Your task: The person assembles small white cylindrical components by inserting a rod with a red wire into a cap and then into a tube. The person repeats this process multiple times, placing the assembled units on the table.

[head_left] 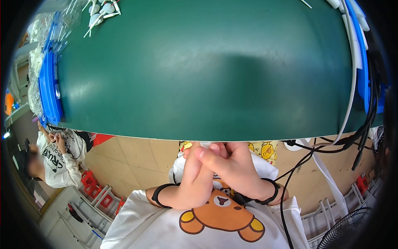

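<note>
1. Looks down on a broad, smooth, dark-green surface [199, 83], bounded in front by a thin pale near edge that bows across the view.
2. Offers wide room to move through the middle and along the near edge, almost from the left edge to the right edge.
3. Meets a blue plastic tray [50, 89] at the left edge, with crinkled clear plastic wrapping [62, 25] farther along toward the far left corner.
4. Bears a loose pile of thin white sticks and round white discs [97, 16] near the far left corner, and a single thin white stick [306, 3] at the far edge, right of its middle.
5. Gets crowded at the right edge by a blue plastic bin [363, 54], a pale cable [353, 74] and black cables [369, 112] hanging by the near right corner.
6. Has both hands just off the near edge, about its middle, over the lap.
7. Has the left hand [192, 174] curled, fingers bunched with hardly a gap; has the right hand [237, 168] closed in against it, thumb laid across.
8. Pinches between both hands' fingertips a small whitish piece [205, 144], right by the near edge; cannot tell its full shape, mostly covered by fingers.
</note>
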Demonstrator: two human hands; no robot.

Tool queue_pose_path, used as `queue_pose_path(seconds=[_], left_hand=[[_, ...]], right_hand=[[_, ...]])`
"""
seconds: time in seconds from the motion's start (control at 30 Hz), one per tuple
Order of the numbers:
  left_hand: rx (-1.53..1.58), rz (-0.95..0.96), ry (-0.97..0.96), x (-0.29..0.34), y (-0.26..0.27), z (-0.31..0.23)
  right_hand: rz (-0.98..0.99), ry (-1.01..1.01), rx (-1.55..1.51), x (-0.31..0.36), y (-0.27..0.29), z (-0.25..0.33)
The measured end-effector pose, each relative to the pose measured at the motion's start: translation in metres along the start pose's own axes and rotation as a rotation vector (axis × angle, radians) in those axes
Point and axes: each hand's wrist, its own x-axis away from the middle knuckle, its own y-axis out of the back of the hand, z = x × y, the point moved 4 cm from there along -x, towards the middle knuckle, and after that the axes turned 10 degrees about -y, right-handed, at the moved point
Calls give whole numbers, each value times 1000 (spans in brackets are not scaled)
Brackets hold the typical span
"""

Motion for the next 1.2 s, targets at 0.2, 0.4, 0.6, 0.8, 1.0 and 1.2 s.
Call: queue_pose_path(seconds=[0.2, 0.4, 0.6, 0.8, 1.0, 1.2], left_hand=[[-43, 60, 67, -4, 6, -5], [-92, 169, 38, -10, 16, -3], [-65, 321, 66, -22, 30, -1], [-173, 436, 206, -20, 61, 7], [-590, 225, 338, -36, 147, 58], [-960, 105, 189, -58, 207, 112]], right_hand=[[-25, -17, -6, 0, -1, -11], [-67, 73, 48, -2, -4, -11], [-42, 223, 120, -12, -2, -23], [19, 306, 889, -17, 12, -2], [-351, 390, 1804, -35, 84, -6], [-313, 333, 1792, -18, 92, -11]])
